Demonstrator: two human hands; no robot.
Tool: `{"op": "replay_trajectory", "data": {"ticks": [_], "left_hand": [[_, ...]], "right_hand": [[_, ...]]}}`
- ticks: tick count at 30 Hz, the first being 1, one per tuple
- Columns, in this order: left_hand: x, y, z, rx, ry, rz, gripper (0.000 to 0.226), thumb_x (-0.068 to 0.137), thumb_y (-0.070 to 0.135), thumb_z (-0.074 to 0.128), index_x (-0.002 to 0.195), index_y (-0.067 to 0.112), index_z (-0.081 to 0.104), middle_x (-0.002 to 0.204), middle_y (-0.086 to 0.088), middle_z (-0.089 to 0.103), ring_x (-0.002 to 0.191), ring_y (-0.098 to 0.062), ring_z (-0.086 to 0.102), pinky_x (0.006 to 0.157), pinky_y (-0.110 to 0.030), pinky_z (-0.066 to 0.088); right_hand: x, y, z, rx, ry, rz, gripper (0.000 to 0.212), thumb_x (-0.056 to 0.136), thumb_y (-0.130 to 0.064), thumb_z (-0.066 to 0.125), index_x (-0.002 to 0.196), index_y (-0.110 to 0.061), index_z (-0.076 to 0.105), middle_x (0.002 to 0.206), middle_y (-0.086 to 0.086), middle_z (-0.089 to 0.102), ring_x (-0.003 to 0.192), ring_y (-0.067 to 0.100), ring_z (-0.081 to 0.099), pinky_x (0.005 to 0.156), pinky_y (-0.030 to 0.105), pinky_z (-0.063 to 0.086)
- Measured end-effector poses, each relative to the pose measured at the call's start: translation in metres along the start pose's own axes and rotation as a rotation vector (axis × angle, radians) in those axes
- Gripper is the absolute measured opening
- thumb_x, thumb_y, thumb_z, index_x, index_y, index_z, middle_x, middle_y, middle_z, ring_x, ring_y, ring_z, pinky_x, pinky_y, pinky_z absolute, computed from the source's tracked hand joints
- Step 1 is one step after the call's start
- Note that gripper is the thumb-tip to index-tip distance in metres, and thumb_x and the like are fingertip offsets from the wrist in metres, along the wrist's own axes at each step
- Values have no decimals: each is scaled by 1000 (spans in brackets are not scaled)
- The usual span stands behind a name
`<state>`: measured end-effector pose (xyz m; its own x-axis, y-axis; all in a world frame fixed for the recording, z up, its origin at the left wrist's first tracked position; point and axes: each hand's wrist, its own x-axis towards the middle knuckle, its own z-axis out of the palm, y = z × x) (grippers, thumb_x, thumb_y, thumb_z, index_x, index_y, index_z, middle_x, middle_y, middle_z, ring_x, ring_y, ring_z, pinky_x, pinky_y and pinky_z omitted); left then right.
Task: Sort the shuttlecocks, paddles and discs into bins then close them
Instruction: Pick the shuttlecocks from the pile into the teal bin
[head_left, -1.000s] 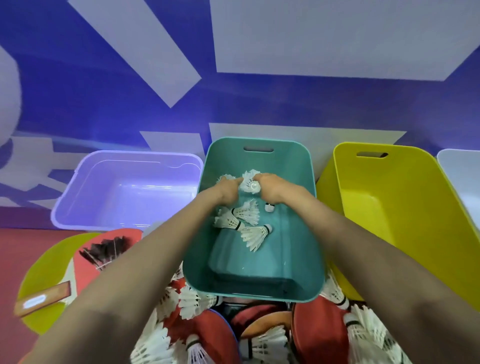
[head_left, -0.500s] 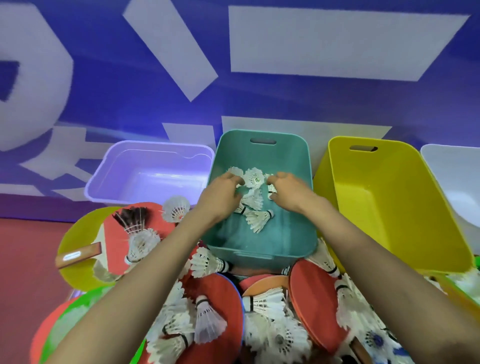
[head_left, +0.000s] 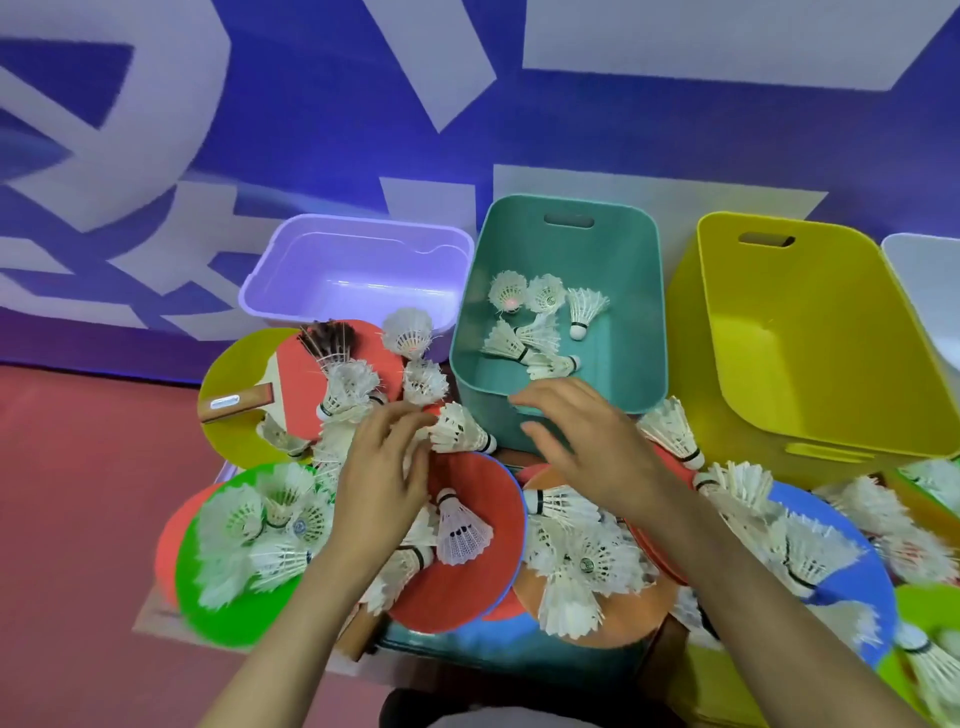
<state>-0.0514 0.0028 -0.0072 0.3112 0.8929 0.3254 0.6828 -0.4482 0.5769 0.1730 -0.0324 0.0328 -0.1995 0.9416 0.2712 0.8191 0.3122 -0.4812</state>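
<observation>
A teal bin (head_left: 634, 322) holds several white shuttlecocks (head_left: 524, 332). My left hand (head_left: 382, 478) hovers over the pile below it with fingers spread, its fingertips beside a white shuttlecock (head_left: 460, 431). My right hand (head_left: 587, 447) is open at the teal bin's near rim, holding nothing. Many more shuttlecocks (head_left: 582, 561) lie scattered on coloured discs, among them a red disc (head_left: 457, 587), a green disc (head_left: 228, 618) and a blue disc (head_left: 852, 530). A red paddle (head_left: 296, 384) with a wooden handle lies at the left on a yellow disc (head_left: 228, 364).
An empty lilac bin (head_left: 353, 270) stands left of the teal one, an empty yellow bin (head_left: 800, 332) to its right, and a white bin (head_left: 930, 275) at the far right edge. A blue and white wall rises behind. Red floor (head_left: 78, 519) lies to the left.
Both hands have come out of the teal bin, leaving the shuttlecocks inside, and moved down to the pile in front of it. My view has tilted down.
</observation>
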Motion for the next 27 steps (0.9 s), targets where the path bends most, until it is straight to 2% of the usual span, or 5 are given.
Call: {"op": "replay_trajectory", "data": {"ticks": [9, 13, 19, 22, 27], "left_hand": [[-50, -19, 8, 139, -122, -17, 31, 82, 45, 57, 97, 19, 67, 100, 1, 59, 94, -20, 53, 80, -33, 40], [-54, -20, 28, 387, -283, 85, 41, 70, 58, 56, 90, 24, 67, 95, 3, 60, 92, -22, 49, 79, -34, 31], [-55, -20, 45, 523, -220, 88, 15, 68, 31, 64, 72, 17, 65, 86, -3, 57, 86, -24, 40, 75, -36, 30], [-54, -17, 41, 423, -134, 34, 21, 77, 32, 50, 74, 15, 62, 86, -4, 57, 84, -24, 41, 72, -36, 30], [-49, -8, 27, 137, -22, -34, 18, 88, 28, 50, 89, 16, 64, 87, 0, 58, 84, -23, 48, 74, -33, 34]], "right_hand": [[15, -20, 68, -68, -431, 64, 48, 93, -12, 46, 139, -21, 37, 147, -4, 30, 128, 22, 39, 99, 43, 42], [29, -19, 86, -174, -496, 76, 42, 90, -1, 41, 130, -14, 44, 136, 4, 37, 115, 30, 47, 86, 44, 47], [28, -9, 94, -216, -436, 82, 24, 86, 5, 41, 106, -5, 52, 111, 11, 46, 95, 32, 51, 74, 40, 40], [20, -7, 87, -192, -367, 83, 14, 90, -3, 45, 100, -4, 54, 105, 12, 49, 93, 33, 53, 73, 40, 44], [6, -6, 62, -76, -153, 23, 10, 92, -14, 53, 95, -7, 60, 101, 8, 56, 90, 28, 57, 73, 40, 49]]}}
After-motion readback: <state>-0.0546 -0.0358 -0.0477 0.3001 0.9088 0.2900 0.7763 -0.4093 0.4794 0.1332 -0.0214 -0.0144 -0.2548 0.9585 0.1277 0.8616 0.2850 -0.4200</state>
